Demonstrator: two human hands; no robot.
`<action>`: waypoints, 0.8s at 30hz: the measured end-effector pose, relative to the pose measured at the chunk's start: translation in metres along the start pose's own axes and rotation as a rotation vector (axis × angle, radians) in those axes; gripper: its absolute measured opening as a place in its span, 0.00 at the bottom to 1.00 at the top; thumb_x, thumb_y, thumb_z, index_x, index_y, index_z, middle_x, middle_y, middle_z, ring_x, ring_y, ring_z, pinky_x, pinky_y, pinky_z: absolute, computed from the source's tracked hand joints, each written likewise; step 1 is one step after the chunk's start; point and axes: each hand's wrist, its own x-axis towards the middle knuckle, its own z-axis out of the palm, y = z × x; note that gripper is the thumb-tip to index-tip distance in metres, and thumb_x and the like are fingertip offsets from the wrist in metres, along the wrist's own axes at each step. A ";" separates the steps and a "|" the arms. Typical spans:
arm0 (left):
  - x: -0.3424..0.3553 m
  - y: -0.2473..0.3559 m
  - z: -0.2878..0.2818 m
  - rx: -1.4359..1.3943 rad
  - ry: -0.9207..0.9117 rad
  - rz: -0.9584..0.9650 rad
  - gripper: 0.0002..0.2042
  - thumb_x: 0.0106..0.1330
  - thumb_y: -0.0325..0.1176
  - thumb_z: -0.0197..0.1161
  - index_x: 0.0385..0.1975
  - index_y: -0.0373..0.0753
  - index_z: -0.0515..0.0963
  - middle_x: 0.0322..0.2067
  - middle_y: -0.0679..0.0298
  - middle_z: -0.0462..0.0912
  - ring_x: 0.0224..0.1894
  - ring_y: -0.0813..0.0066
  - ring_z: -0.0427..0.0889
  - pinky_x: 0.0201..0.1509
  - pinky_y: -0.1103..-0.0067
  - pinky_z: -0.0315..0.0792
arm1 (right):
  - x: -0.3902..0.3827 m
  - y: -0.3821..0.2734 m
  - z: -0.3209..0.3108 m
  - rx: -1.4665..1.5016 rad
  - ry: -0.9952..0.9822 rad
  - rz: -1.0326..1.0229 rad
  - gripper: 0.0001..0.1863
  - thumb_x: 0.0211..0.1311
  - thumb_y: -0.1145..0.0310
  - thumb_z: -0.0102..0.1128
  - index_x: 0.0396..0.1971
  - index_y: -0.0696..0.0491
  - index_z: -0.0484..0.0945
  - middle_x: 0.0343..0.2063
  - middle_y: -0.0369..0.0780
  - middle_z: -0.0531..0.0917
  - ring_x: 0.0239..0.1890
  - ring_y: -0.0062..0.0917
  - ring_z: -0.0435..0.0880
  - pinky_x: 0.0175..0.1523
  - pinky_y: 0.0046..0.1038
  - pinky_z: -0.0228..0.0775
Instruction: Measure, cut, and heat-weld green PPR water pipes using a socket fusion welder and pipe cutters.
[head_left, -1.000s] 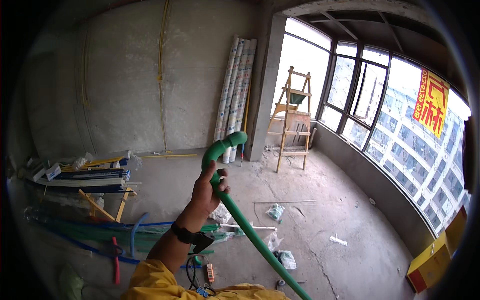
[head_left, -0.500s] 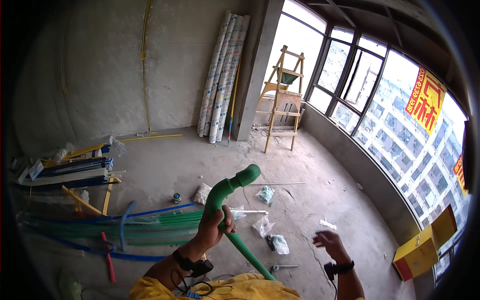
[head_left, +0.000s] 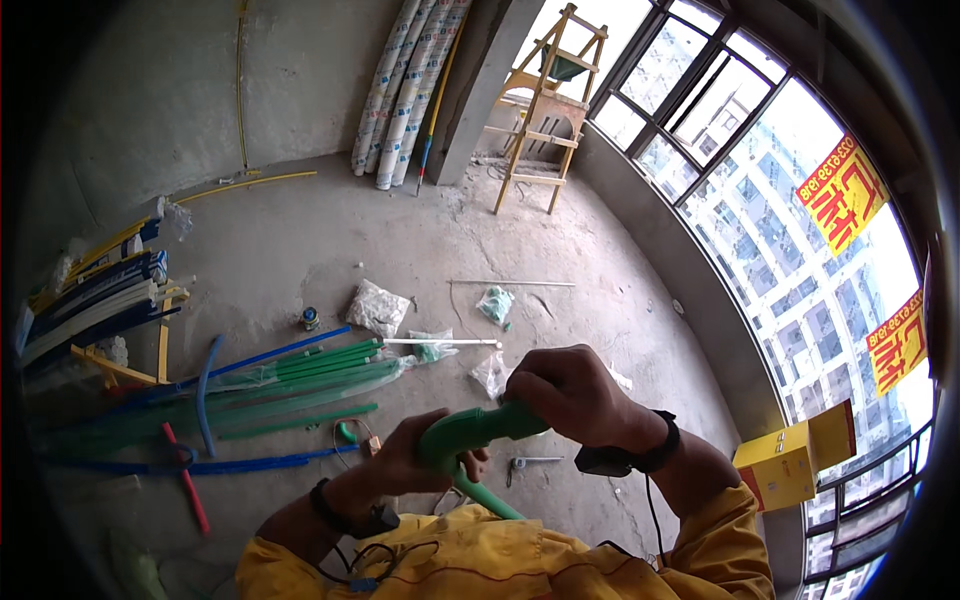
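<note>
Low in the view, a green pipe (head_left: 482, 428) with a bent section and a fitting at its end is held in front of the yellow work clothes. My left hand (head_left: 420, 455) is wrapped round it below the bend. My right hand (head_left: 570, 390) is closed over the end fitting, hiding its tip. Both wrists wear black straps with small devices and cables.
Green pipes (head_left: 320, 362), blue pipes (head_left: 280, 460), a red pipe (head_left: 185, 480) and small bags (head_left: 376, 308) lie on the floor. Bundled lengths (head_left: 100, 300) lie at left. Wrapped rolls (head_left: 400, 100) and a wooden ladder (head_left: 535, 135) stand behind. A yellow box (head_left: 780, 465) is at right.
The green pipe's bent end has come down and tilted flatter toward me. My right hand has risen into view and moved left onto that end. The view has tipped further down to the floor.
</note>
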 end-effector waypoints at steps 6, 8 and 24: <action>0.021 0.027 -0.003 -0.071 -0.220 -0.148 0.26 0.59 0.25 0.68 0.56 0.35 0.66 0.33 0.63 0.80 0.33 0.79 0.81 0.37 0.81 0.75 | 0.002 -0.020 -0.010 0.126 -0.175 0.146 0.14 0.66 0.67 0.46 0.33 0.59 0.80 0.18 0.41 0.80 0.18 0.20 0.79 0.25 0.23 0.71; 0.020 0.030 0.001 -0.021 -0.197 -0.158 0.26 0.59 0.25 0.67 0.57 0.36 0.65 0.36 0.62 0.79 0.34 0.80 0.80 0.38 0.81 0.74 | -0.002 -0.019 -0.007 0.278 -0.230 0.212 0.15 0.67 0.66 0.44 0.35 0.59 0.79 0.18 0.39 0.80 0.18 0.18 0.79 0.24 0.20 0.70; 0.008 0.030 -0.024 0.138 0.227 -0.154 0.28 0.57 0.33 0.68 0.55 0.37 0.62 0.33 0.62 0.77 0.30 0.75 0.79 0.41 0.76 0.75 | 0.030 0.037 0.025 0.492 -0.108 0.155 0.33 0.68 0.39 0.43 0.38 0.58 0.76 0.26 0.38 0.78 0.25 0.19 0.78 0.27 0.21 0.71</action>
